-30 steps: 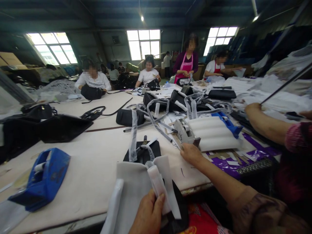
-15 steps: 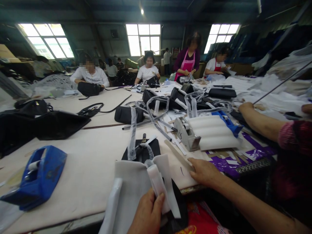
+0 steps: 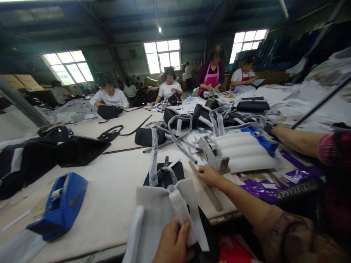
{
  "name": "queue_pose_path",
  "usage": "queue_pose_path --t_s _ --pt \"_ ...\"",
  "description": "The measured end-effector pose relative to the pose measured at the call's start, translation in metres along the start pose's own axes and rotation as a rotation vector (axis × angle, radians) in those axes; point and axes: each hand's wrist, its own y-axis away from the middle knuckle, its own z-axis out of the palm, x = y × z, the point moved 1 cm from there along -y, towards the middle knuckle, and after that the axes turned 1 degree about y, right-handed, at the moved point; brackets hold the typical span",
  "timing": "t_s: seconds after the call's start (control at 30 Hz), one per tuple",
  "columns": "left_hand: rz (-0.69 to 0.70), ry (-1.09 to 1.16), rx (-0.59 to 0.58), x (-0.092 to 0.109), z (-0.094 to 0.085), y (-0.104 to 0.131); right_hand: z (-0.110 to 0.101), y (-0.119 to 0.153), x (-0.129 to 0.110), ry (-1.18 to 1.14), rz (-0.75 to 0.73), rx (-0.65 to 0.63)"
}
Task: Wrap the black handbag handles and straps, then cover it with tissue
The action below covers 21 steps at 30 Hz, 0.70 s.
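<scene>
My left hand (image 3: 173,240) is closed on a strap wrapped in white foam (image 3: 179,208), its thumb pressed along the wrap. Beneath the wrap, a white foam sheet (image 3: 153,210) lies open against a black bag (image 3: 179,171) with plastic-sleeved straps (image 3: 154,153) and a buckle. My right hand (image 3: 210,177) reaches over the table, fingers bent together at the upper part of a narrow cardboard strip (image 3: 210,195). The strip lies flat on the table. A grey tape dispenser (image 3: 210,148) stands just beyond the right hand. The undersides of my fingers are hidden.
A blue tape dispenser (image 3: 64,204) stands on the table (image 3: 109,204) at left, near black bags (image 3: 76,148). A foam roll pack (image 3: 244,151) and another blue dispenser (image 3: 260,140) lie at right. A co-worker's arm (image 3: 298,137) extends there. Several people work across the table.
My right hand has moved forward and left along the cardboard strip, uncovering its near end. My left hand keeps its hold on the foam-wrapped strap. The view has tilted up slightly.
</scene>
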Motion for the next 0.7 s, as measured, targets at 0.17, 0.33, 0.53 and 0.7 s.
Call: queue_pose_path --t_s 0.17,0.33,0.53,0.7 --pt "0.006 0.007 -0.006 -0.002 0.001 -0.002 -0.005 0.017 0.017 -0.51 0.015 -0.013" --pt "0.012 0.023 -0.011 0.002 0.001 -0.002 -0.007 0.03 0.017 -0.859 0.018 0.013" --pt "-0.019 0.035 -0.028 0.014 0.0 0.004 -0.008 0.045 0.004 -0.992 -0.048 -0.082" --pt "-0.035 0.032 -0.03 0.022 -0.001 0.007 -0.034 0.058 -0.009 -0.451 -0.291 -0.016"
